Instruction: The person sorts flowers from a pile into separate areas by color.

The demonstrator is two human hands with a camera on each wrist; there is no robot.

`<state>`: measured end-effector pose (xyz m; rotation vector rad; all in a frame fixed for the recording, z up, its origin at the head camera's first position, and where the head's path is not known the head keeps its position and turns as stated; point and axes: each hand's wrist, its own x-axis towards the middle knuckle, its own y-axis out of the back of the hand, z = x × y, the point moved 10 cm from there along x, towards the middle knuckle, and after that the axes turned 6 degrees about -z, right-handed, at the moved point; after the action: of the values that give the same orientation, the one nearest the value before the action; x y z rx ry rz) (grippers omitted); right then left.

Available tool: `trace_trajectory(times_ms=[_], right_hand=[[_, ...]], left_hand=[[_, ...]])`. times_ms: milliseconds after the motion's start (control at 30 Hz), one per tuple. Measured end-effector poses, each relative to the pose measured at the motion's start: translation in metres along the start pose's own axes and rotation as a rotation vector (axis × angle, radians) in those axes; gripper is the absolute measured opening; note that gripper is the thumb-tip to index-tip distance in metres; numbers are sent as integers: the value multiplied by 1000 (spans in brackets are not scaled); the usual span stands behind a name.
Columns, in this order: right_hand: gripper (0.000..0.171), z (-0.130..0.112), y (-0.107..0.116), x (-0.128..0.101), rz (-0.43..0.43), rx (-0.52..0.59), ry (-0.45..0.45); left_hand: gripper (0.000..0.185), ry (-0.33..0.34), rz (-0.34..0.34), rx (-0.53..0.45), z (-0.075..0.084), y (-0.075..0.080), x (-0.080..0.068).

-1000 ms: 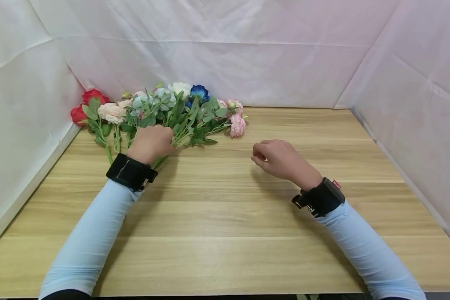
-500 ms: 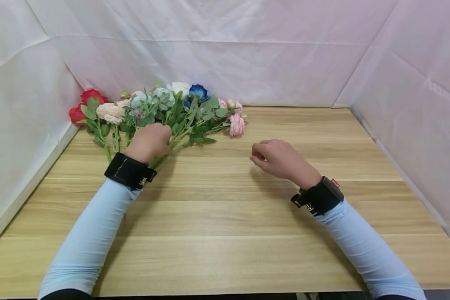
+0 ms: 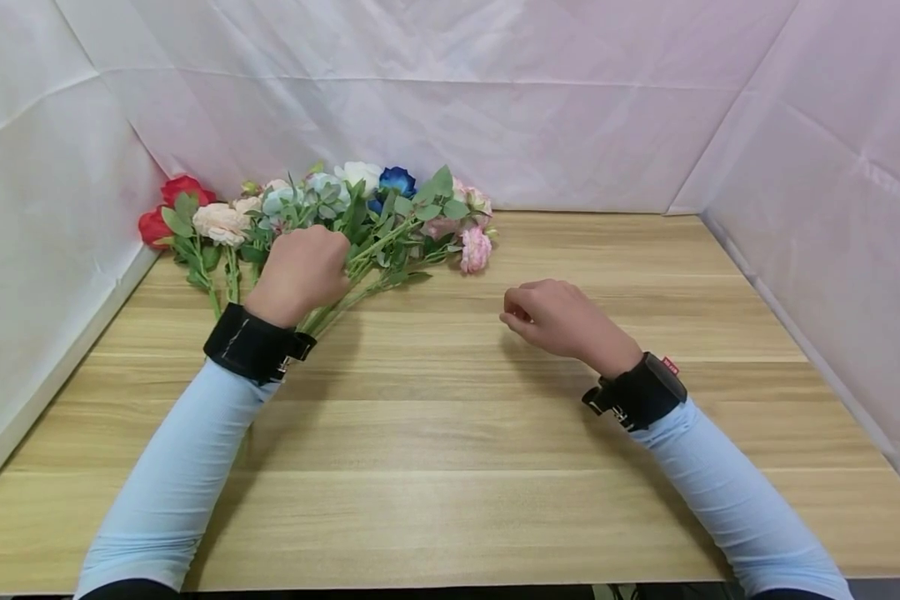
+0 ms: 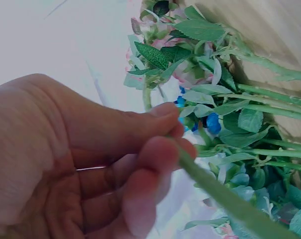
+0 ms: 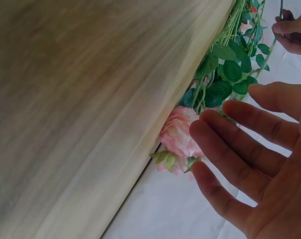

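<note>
My left hand (image 3: 303, 271) is over the flower stems at the back left, and in the left wrist view its thumb and fingertips pinch one green flower stem (image 4: 215, 191). In the head view this stem slants up to the right, with green leaves (image 3: 438, 196) near its upper end, in front of pink blooms (image 3: 476, 248). Which bloom it carries is partly hidden by the leaves. My right hand (image 3: 566, 321) stays apart, over the table to the right, its fingers loosely bent and holding nothing. In the right wrist view a pink flower (image 5: 180, 132) appears beyond its fingertips.
Red roses (image 3: 187, 191), a cream flower (image 3: 222, 223), pale blue blooms, a white rose (image 3: 360, 173) and a blue rose (image 3: 397, 181) lie along the back left of the wooden table (image 3: 450, 467). White cloth walls (image 3: 495, 125) stand behind and at both sides.
My left hand has risen slightly, lifting the pinched flower stem; its leaves now stand higher, in front of the pink blooms. The right hand has hardly moved.
</note>
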<state>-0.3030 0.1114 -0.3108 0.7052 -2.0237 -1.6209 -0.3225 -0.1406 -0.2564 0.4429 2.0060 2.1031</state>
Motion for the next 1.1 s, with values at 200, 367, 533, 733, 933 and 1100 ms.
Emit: trace_trajectory(times_ms=[200,367,533,733,933,1100], right_hand=[[15,4,1,0,-9,1,-16],[15,5,1,0,-11,2,-17],[15,6,2,0,-12,7,-18],[23,5,5,0,2,31,-11],[27,-3,9,0,13,124,10],[26,-15,15,1,43,257,31]], left_hand=[[35,-1,124,15,6,16,-2],[36,0,182,-24,10,27,-4],[37,-23,188,-85,14,31,-5],[37,-76,187,-154,21,32,-4],[40,-90,143,-249,32,28,-4],[21,-130,108,-324,49,22,-5]])
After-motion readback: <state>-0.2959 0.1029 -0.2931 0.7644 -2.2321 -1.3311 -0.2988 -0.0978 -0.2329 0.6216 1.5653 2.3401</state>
